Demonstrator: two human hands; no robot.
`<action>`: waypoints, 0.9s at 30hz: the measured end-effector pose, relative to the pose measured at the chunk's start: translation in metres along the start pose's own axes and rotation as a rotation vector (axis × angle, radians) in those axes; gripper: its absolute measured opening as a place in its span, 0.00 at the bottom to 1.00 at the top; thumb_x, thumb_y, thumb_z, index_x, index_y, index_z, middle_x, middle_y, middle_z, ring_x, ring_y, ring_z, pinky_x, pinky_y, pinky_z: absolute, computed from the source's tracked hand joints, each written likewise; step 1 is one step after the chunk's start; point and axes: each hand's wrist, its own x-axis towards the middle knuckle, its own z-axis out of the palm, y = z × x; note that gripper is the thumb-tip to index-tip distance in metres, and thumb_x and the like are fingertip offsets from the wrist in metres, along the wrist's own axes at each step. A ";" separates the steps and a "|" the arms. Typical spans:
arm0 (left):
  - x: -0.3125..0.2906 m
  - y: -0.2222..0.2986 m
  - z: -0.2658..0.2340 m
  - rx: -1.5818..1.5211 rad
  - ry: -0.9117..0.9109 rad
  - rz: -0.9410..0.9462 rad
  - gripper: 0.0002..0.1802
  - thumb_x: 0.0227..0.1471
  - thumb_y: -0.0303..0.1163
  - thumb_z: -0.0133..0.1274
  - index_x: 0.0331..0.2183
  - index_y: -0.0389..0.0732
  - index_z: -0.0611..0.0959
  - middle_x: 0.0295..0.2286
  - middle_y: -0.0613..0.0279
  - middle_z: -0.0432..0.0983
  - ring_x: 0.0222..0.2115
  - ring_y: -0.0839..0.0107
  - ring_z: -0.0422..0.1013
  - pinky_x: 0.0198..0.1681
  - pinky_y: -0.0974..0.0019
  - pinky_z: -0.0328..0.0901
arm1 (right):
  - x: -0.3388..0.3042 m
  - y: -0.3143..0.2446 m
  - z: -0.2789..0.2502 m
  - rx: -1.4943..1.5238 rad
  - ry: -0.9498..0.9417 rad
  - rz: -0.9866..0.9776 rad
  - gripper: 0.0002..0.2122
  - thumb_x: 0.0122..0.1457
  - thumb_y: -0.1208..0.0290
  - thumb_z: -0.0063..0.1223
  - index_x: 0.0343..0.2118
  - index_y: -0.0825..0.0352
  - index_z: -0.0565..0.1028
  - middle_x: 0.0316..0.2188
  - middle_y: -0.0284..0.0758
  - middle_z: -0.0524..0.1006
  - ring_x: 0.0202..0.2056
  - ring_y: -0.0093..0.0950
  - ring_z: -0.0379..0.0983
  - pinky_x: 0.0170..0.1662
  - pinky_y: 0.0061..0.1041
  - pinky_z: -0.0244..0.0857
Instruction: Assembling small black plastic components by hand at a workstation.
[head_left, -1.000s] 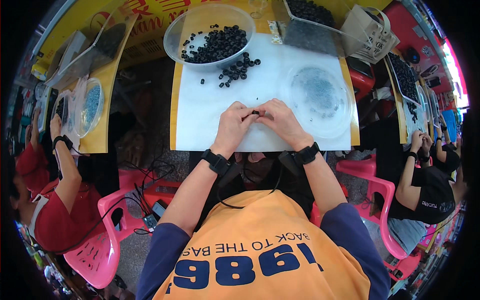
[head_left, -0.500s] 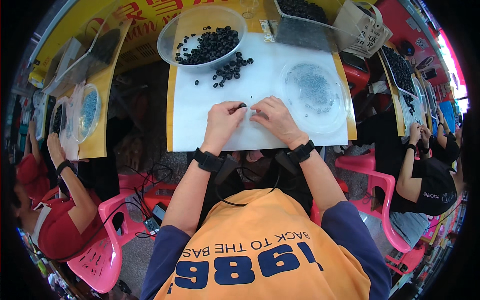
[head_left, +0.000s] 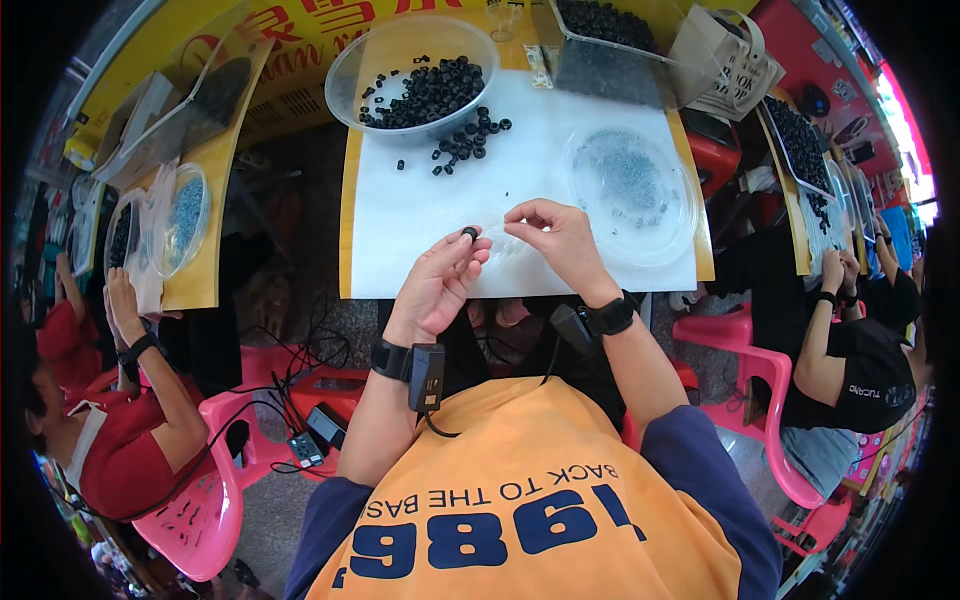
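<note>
Between the thumb and fingers of my left hand (head_left: 440, 285) is a small round black ring-shaped part (head_left: 469, 233), its opening turned upward. The palm is rolled up. My right hand (head_left: 562, 245) hovers over the white sheet (head_left: 410, 225), just right of it, with thumb and forefinger pinched; whatever they hold is too small to make out. Beyond my hands, several loose black parts (head_left: 462, 143) lie beside a clear round tub (head_left: 336, 100) partly filled with more. Right of my right hand sits a shallow clear dish (head_left: 690, 225) of tiny pale-blue pieces (head_left: 632, 178).
A clear bin (head_left: 610, 75) of black parts stands at the back, beside a cloth bag (head_left: 725, 70). Co-workers sit on pink chairs (head_left: 745, 335) at tables on both sides. Cables (head_left: 290, 385) hang at my left. Black devices are strapped to my wrists.
My left hand has turned palm-up and drawn slightly back and left with the black part. My right hand has moved a little, its fingers now pinched. The hands are farther apart.
</note>
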 end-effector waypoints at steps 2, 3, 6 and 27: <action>-0.002 -0.004 0.002 -0.078 -0.046 -0.060 0.11 0.58 0.30 0.49 0.39 0.32 0.77 0.33 0.56 0.77 0.30 0.76 0.74 0.33 0.80 0.72 | -0.005 -0.008 0.004 0.196 0.012 0.011 0.05 0.52 0.79 0.58 0.32 0.70 0.79 0.26 0.30 0.79 0.27 0.16 0.71 0.33 0.17 0.65; -0.002 -0.007 0.000 -0.079 -0.048 -0.061 0.11 0.58 0.30 0.49 0.39 0.32 0.77 0.33 0.56 0.77 0.30 0.76 0.74 0.33 0.80 0.72 | -0.008 -0.011 0.007 0.394 0.022 0.023 0.05 0.52 0.79 0.58 0.33 0.70 0.80 0.26 0.30 0.80 0.28 0.15 0.71 0.34 0.15 0.65; -0.002 -0.013 -0.004 -0.119 -0.104 -0.071 0.11 0.59 0.32 0.49 0.38 0.34 0.78 0.33 0.58 0.77 0.30 0.77 0.73 0.32 0.80 0.71 | -0.018 -0.023 0.015 0.349 0.012 0.014 0.05 0.53 0.79 0.58 0.32 0.70 0.80 0.27 0.30 0.79 0.29 0.16 0.71 0.35 0.14 0.65; -0.043 -0.032 -0.040 -0.487 -0.061 -0.167 0.14 0.59 0.33 0.49 0.43 0.33 0.75 0.33 0.60 0.71 0.30 0.75 0.66 0.33 0.79 0.68 | -0.059 -0.012 0.048 -0.224 0.213 -0.483 0.11 0.54 0.76 0.53 0.42 0.65 0.77 0.37 0.40 0.75 0.38 0.37 0.70 0.43 0.30 0.65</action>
